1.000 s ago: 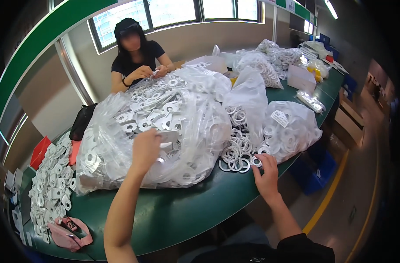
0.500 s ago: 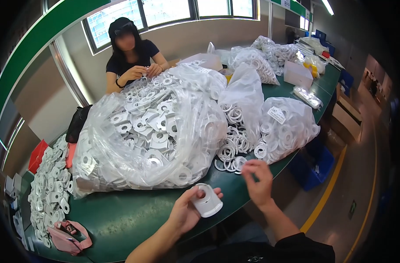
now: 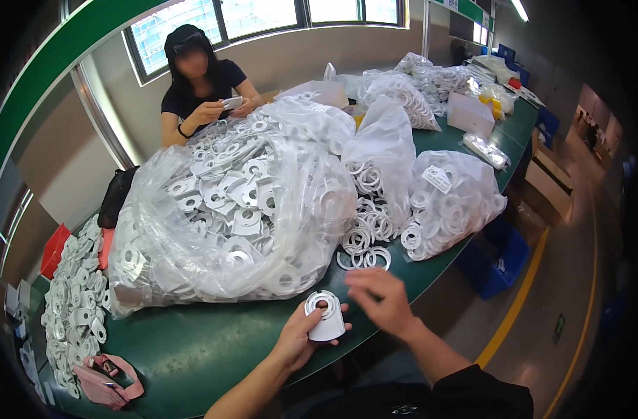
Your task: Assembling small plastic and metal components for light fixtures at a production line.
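Observation:
My left hand is closed round the edges of a white plastic plate with a round hole, its thumb beside the hole. A raised, ring-shaped rim circles that hole. To its right my right hand hovers above the table edge, fingers stretched out and slightly blurred, with nothing visible in them. Just beyond the right hand lie loose white rings. They spill from a clear plastic bag standing behind them.
A big open clear bag of similar white plates fills the middle of the green table. More plates heap at the left, near a pink pouch. Another bag of rings sits right. Opposite, a co-worker handles a white piece.
My right hand has moved left from the loose rings toward the plate, its fingers straightening. My left hand has turned the plate more upright. The co-worker now holds up a white piece.

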